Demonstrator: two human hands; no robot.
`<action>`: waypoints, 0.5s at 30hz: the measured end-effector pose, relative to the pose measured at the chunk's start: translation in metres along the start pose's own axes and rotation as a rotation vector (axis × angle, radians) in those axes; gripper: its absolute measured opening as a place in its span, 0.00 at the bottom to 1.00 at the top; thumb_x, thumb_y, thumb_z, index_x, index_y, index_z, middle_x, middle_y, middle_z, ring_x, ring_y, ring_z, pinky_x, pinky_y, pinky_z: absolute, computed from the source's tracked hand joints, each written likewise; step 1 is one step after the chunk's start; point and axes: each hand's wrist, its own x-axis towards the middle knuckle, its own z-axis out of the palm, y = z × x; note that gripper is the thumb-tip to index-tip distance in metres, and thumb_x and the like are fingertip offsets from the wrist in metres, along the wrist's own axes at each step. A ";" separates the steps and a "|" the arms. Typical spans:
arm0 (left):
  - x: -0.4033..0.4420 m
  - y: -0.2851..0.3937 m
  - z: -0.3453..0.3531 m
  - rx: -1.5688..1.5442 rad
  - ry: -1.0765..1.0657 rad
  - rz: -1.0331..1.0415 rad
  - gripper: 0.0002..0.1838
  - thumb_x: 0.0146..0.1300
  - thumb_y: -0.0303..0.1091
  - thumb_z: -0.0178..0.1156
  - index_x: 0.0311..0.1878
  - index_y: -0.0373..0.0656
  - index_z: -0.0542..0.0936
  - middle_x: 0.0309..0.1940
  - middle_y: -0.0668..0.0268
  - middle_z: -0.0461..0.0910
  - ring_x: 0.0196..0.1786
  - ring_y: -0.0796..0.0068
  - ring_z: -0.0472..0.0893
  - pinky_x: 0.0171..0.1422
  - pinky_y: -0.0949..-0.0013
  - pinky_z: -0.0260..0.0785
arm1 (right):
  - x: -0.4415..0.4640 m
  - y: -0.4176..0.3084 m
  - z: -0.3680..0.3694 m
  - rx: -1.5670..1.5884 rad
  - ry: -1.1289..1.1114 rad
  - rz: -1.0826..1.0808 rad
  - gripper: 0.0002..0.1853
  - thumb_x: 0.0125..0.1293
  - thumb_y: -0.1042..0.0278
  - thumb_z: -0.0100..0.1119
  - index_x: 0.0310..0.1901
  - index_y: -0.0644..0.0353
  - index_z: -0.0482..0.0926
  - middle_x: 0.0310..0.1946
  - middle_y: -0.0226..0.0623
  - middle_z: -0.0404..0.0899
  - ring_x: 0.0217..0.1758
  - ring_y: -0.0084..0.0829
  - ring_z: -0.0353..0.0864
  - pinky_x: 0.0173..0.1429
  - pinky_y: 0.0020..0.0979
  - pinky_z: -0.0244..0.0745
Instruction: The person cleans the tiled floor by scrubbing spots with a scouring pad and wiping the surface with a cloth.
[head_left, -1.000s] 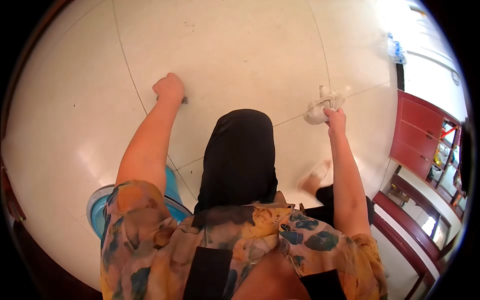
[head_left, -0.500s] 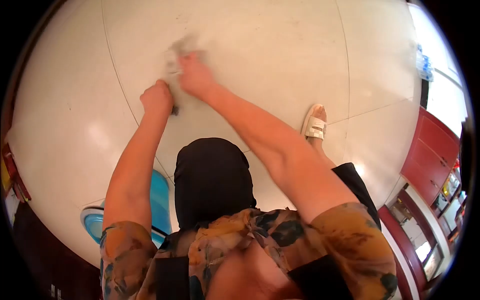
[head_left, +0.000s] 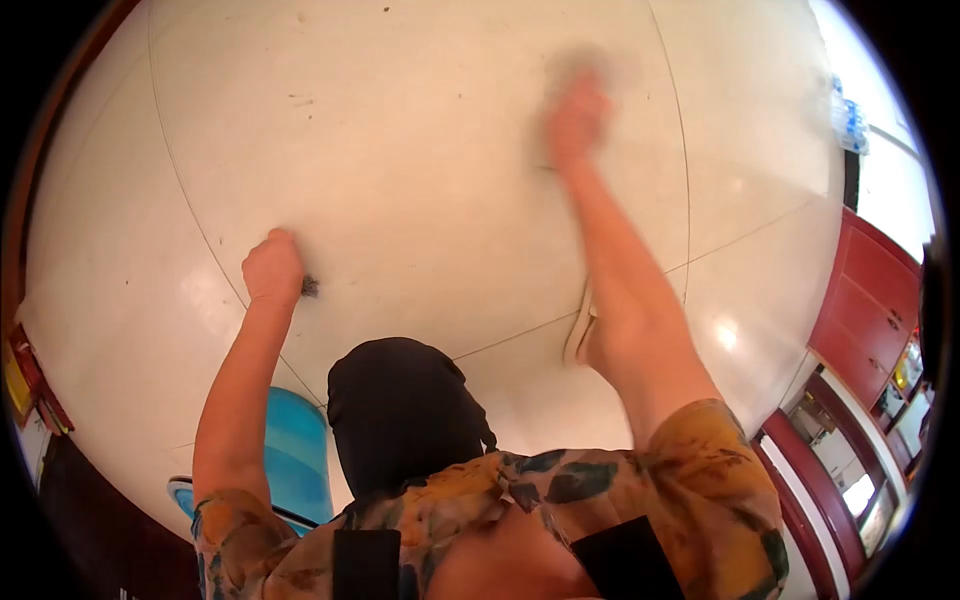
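Note:
My left hand [head_left: 272, 265] is closed in a fist low over the pale tiled floor [head_left: 420, 230]. A small dark grey tuft [head_left: 310, 287], rough like steel wool, sticks out beside its palm. Farther forward and to the right, my right hand [head_left: 578, 118] is smeared by motion, its fingers curled in. A grey blur surrounds its fingertips, and what it grips is too blurred to make out. Between the two hands lies bare tile with small dark specks [head_left: 302, 101].
A blue plastic stool or bin [head_left: 297, 450] stands by my left elbow. My sandalled foot [head_left: 582, 335] is partly behind my right forearm. Red cabinets [head_left: 868, 300] line the right side, with wrapped bottles [head_left: 850, 120] beyond. A dark red furniture front [head_left: 95, 510] is at lower left.
My right hand has swept far to the right, away from the left one. My left hand sits lower and slightly more left in view, still closed. The view has shifted a little.

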 end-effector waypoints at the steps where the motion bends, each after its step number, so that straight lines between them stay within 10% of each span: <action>1: 0.000 -0.001 0.004 0.004 0.015 -0.005 0.16 0.69 0.40 0.43 0.35 0.38 0.74 0.28 0.50 0.81 0.34 0.52 0.82 0.40 0.54 0.74 | 0.003 -0.070 -0.019 0.120 0.139 -0.150 0.31 0.57 0.72 0.50 0.64 0.72 0.61 0.56 0.51 0.72 0.54 0.45 0.73 0.63 0.45 0.62; 2: 0.000 -0.002 0.004 0.009 0.038 -0.011 0.16 0.69 0.40 0.43 0.35 0.38 0.74 0.28 0.51 0.81 0.34 0.52 0.82 0.40 0.54 0.74 | 0.005 -0.125 -0.065 0.520 0.253 -0.234 0.31 0.55 0.76 0.49 0.64 0.70 0.61 0.54 0.53 0.73 0.50 0.47 0.74 0.59 0.44 0.67; 4: 0.003 0.002 -0.001 0.029 0.058 -0.061 0.16 0.69 0.41 0.44 0.34 0.39 0.74 0.28 0.52 0.82 0.34 0.53 0.82 0.40 0.54 0.74 | 0.001 -0.194 -0.146 0.974 -0.427 -0.283 0.29 0.52 0.82 0.48 0.60 0.60 0.69 0.53 0.50 0.75 0.47 0.48 0.73 0.52 0.41 0.74; 8: -0.001 -0.001 0.007 0.066 0.062 -0.081 0.16 0.70 0.42 0.45 0.34 0.40 0.74 0.27 0.55 0.82 0.33 0.54 0.82 0.38 0.55 0.74 | -0.034 -0.186 -0.161 1.521 -0.154 -0.269 0.23 0.51 0.84 0.48 0.49 0.55 0.79 0.53 0.40 0.76 0.52 0.42 0.74 0.57 0.39 0.72; 12: -0.002 -0.001 0.000 0.059 0.022 -0.055 0.16 0.70 0.42 0.43 0.35 0.40 0.73 0.28 0.53 0.81 0.34 0.53 0.82 0.38 0.56 0.74 | 0.010 0.016 -0.078 0.846 0.284 -0.048 0.20 0.63 0.77 0.45 0.57 0.59 0.72 0.56 0.43 0.73 0.61 0.44 0.69 0.65 0.44 0.61; 15: 0.000 -0.001 0.001 0.079 0.030 -0.046 0.16 0.70 0.42 0.44 0.35 0.40 0.73 0.28 0.53 0.81 0.34 0.54 0.82 0.38 0.56 0.74 | 0.029 0.157 0.030 0.372 -0.092 0.450 0.24 0.64 0.60 0.44 0.58 0.65 0.71 0.62 0.53 0.67 0.65 0.54 0.63 0.70 0.47 0.53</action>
